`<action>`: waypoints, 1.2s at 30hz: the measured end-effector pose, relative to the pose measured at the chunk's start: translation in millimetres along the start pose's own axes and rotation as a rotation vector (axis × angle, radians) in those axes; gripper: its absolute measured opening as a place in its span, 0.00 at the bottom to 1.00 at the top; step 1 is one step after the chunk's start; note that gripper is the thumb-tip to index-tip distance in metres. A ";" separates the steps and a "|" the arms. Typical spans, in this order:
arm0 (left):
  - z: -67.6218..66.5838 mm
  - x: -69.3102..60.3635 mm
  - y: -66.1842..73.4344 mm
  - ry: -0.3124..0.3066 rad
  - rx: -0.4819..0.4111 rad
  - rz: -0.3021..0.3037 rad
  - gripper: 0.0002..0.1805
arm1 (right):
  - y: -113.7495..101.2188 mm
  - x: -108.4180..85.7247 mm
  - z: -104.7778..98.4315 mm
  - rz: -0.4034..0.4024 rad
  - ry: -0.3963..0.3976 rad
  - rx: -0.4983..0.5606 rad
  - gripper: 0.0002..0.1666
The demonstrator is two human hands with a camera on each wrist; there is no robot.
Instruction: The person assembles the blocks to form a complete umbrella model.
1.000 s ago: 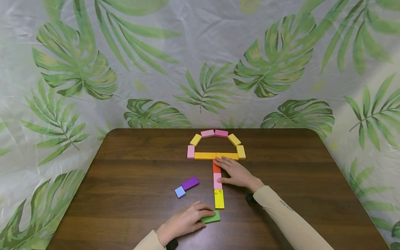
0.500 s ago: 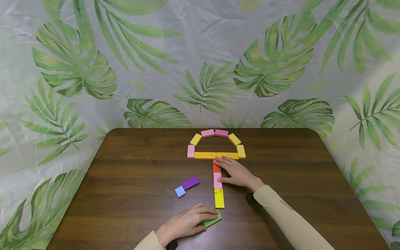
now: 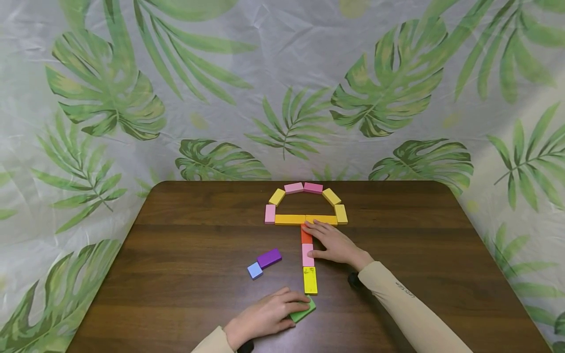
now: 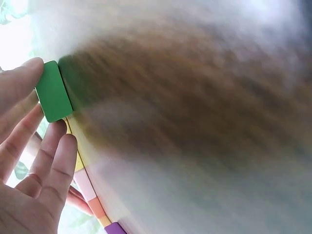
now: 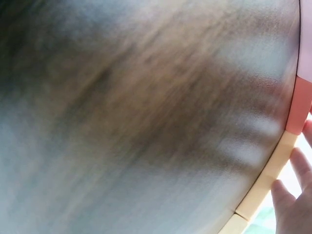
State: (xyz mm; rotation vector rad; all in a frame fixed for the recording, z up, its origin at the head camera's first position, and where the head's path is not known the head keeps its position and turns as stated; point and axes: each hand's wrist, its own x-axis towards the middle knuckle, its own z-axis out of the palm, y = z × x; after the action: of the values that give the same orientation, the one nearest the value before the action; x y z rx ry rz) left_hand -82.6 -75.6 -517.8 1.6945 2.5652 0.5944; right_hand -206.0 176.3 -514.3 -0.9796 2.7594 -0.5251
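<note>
In the head view my left hand (image 3: 270,313) pinches a green block (image 3: 305,311) between thumb and fingers. The block lies slantwise just below the near end of a yellow block (image 3: 310,283). That yellow block ends a column with a pink block (image 3: 307,261) and a red block (image 3: 305,238), which meets two orange blocks (image 3: 289,220) laid in a row. My right hand (image 3: 337,245) rests along the column's right side, its fingertips at the red and orange blocks and its thumb on the pink one. The left wrist view shows the green block's face (image 4: 53,92) plainly.
Pink and yellow blocks, among them a dark pink block (image 3: 313,188), form an arch above the orange row. A purple block (image 3: 269,258) and a light blue block (image 3: 254,270) lie touching, left of the column. The wooden table (image 3: 190,274) backs onto a leaf-patterned cloth (image 3: 287,59).
My left hand has shifted slightly right with the green block, which has turned counterclockwise from nearly crosswise to slanted. My right hand has stayed in place.
</note>
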 end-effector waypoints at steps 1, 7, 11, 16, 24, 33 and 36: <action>0.1 0.1 0.3 0.001 0.001 -0.001 0.25 | 0.1 0.0 0.0 -0.001 0.000 -0.001 0.47; 1.0 0.8 0.5 0.013 0.011 -0.007 0.25 | 0.2 0.4 0.0 -0.005 0.002 -0.005 0.47; 1.0 1.2 0.7 0.014 0.011 -0.007 0.24 | -0.7 0.5 -0.4 -0.011 0.010 -0.006 0.46; -3.8 -1.2 -1.5 0.022 -0.071 -0.027 0.24 | -2.2 -0.2 -1.3 -0.012 0.012 0.003 0.46; -24.8 -10.3 -23.9 0.100 -0.070 -0.136 0.24 | -2.0 -0.4 -1.7 -0.015 0.016 0.005 0.46; -41.4 -21.4 -57.6 0.132 -0.037 -0.286 0.27 | -1.0 0.0 -1.0 -0.011 0.004 -0.010 0.47; -42.0 -22.7 -65.1 0.118 -0.022 -0.327 0.27 | -1.3 -0.1 -1.4 -0.004 -0.004 -0.014 0.47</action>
State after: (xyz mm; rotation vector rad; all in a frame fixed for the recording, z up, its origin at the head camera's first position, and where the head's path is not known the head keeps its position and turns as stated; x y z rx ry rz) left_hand -139.8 -130.9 -503.9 1.2246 2.8169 0.7163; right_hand -205.6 175.8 -512.5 -0.9882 2.7618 -0.5043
